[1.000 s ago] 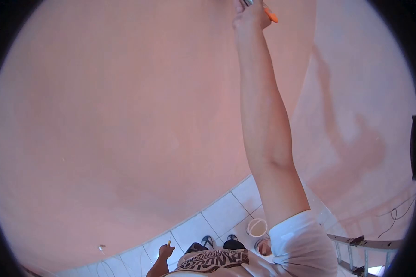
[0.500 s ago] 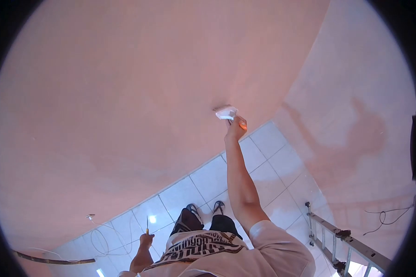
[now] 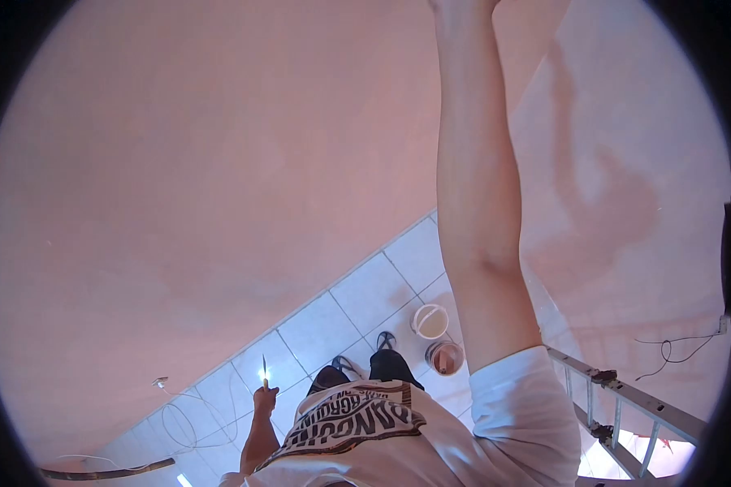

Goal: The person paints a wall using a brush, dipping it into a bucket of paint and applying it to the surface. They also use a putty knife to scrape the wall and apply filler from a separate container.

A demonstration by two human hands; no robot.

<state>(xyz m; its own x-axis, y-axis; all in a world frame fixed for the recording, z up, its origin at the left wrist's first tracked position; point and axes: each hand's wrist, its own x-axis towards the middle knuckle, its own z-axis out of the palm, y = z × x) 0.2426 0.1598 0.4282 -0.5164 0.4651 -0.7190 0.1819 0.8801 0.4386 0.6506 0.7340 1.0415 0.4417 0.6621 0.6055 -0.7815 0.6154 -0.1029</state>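
My left hand [image 3: 264,398] is low at the left, its fingers wrapped round what looks like a putty knife [image 3: 264,365]. The thin blade points up, seen nearly edge-on, with bright glare beside it. My right arm [image 3: 481,187] stretches straight up along the pink wall [image 3: 244,162]. Beyond the wrist, at the top edge, my right hand is cut off, so its fingers and anything in them are hidden.
On the tiled floor [image 3: 341,300] stand a white bucket [image 3: 421,333] and a second bucket [image 3: 432,357] with reddish content. A metal ladder [image 3: 625,398] leans at the right. A looped white cable [image 3: 170,426] and a dark strip [image 3: 110,473] lie lower left.
My right arm has swung up, taking the hand and its white, wide-headed tool with an orange handle out of view. Both buckets now show. My left hand still grips the putty knife.
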